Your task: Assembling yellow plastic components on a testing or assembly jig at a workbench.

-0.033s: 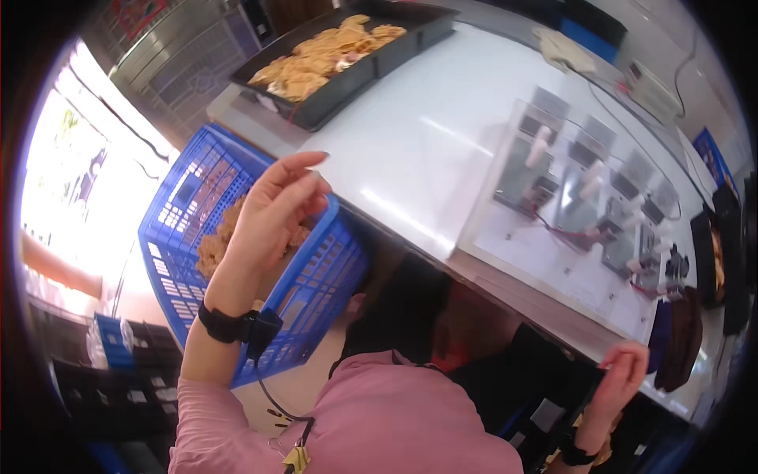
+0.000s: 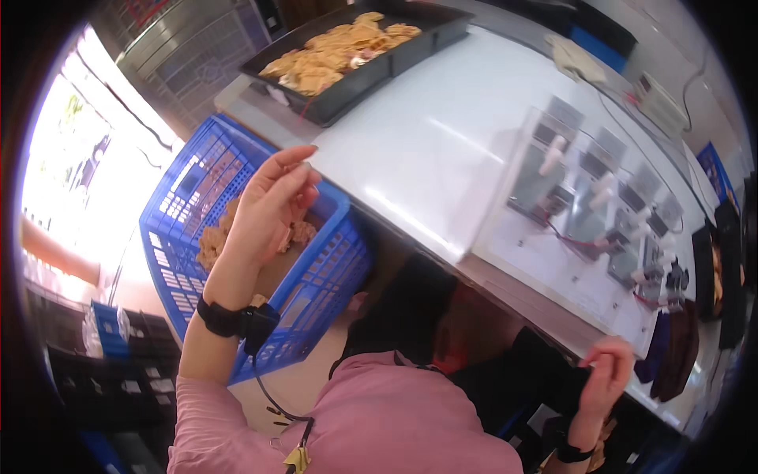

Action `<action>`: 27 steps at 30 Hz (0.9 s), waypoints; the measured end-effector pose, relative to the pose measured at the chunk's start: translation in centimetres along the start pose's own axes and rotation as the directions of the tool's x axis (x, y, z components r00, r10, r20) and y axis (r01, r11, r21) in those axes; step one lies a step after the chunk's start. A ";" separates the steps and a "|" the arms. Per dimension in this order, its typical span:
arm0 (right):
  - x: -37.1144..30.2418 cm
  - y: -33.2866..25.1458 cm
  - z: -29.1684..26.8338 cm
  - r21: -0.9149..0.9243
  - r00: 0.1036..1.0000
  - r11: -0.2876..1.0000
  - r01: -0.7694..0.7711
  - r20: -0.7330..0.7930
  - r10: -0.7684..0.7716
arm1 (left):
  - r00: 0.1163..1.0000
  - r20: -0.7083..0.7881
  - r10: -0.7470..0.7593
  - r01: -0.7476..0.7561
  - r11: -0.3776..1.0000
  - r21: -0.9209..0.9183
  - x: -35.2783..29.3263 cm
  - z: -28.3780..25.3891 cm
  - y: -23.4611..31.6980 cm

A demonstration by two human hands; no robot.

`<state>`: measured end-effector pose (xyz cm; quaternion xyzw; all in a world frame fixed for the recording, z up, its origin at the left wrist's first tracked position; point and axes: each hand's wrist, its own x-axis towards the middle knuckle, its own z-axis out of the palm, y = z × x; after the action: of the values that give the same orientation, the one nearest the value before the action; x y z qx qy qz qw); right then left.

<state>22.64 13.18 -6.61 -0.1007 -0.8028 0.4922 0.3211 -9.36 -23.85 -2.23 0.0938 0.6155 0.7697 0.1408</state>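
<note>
My left hand (image 2: pixel 272 207) hovers over a blue plastic basket (image 2: pixel 180 175) at the left. Its fingers are partly bent and apart, with nothing visible in them. Brown, crumpled-looking pieces (image 2: pixel 212 241) lie in the basket, partly hidden by this hand and wrist. Close to the table's front edge at the right is my right hand (image 2: pixel 608 373), loosely open and holding nothing that I can see. Beyond it, a white board (image 2: pixel 545 272) carries several small metal devices (image 2: pixel 604 189) with pale cylinders and red and black wires.
A black tray (image 2: pixel 351 96) heaped with tan pieces (image 2: pixel 339 55) stands on the far left of the white table (image 2: pixel 410 150). A pale cloth (image 2: pixel 572 57) and a boxy device (image 2: pixel 662 104) with a cable lie at the back right. Dark cloth (image 2: pixel 677 351) hangs at the right edge.
The view has shifted slightly, so the table and board appear farther right. Both hands have moved a little left in the picture; nothing has been picked up.
</note>
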 end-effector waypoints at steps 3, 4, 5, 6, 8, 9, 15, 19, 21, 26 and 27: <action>5.3 -5.5 11.2 0.004 0.832 0.939 0.343 0.463 -0.306 | 0.977 -0.205 -0.053 0.035 0.995 -0.093 0.8 -9.5 -0.1; 6.6 -6.7 14.7 -0.025 0.758 0.895 0.446 0.543 -0.362 | 0.962 -0.244 -0.125 0.094 0.986 -0.136 1.4 -12.6 -0.9; 7.5 -7.4 18.1 -0.036 0.702 0.851 0.524 0.584 -0.408 | 0.951 -0.281 -0.128 0.085 0.983 -0.160 1.5 -15.9 -1.4; 8.4 -7.5 20.8 -0.030 0.646 0.823 0.567 0.636 -0.422 | 0.909 -0.307 -0.282 0.215 0.948 -0.234 1.8 -18.8 -1.9; 9.9 -7.7 25.7 -0.101 0.674 0.796 0.597 0.602 -0.429 | 0.807 -0.393 -0.441 0.339 0.890 -0.304 2.0 -24.1 -3.8; 10.2 -7.5 27.7 -0.188 0.720 0.771 0.609 0.539 -0.437 | 0.796 -0.414 -0.442 0.328 0.889 -0.319 1.8 -27.4 -5.6; 10.3 -1.6 32.2 -0.424 0.766 0.718 0.552 0.598 -0.236 | 0.709 -0.575 -0.409 0.646 0.703 0.297 3.4 -34.5 -15.2; 10.5 -1.1 33.2 -0.529 0.756 0.582 0.617 0.605 -0.251 | 0.811 -0.456 -0.366 0.584 0.480 0.654 5.8 -36.5 -25.6; 10.8 -1.3 33.4 -0.541 0.741 0.550 0.636 0.626 -0.242 | 0.843 -0.405 -0.353 0.526 0.385 0.759 7.1 -35.2 -28.5; 11.0 -1.1 33.7 -0.563 0.735 0.532 0.632 0.652 -0.184 | 0.787 -0.535 -0.308 0.609 0.253 0.752 10.6 -32.9 -32.3; 10.9 -1.1 33.7 -0.564 0.734 0.534 0.630 0.657 -0.172 | 0.735 -0.592 -0.330 0.671 0.226 0.706 10.8 -32.6 -32.7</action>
<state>-6.35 -6.64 -11.52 0.1101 -0.9859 0.0239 0.1239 -26.62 -43.62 -41.71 -0.1784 0.9325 0.2331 0.2103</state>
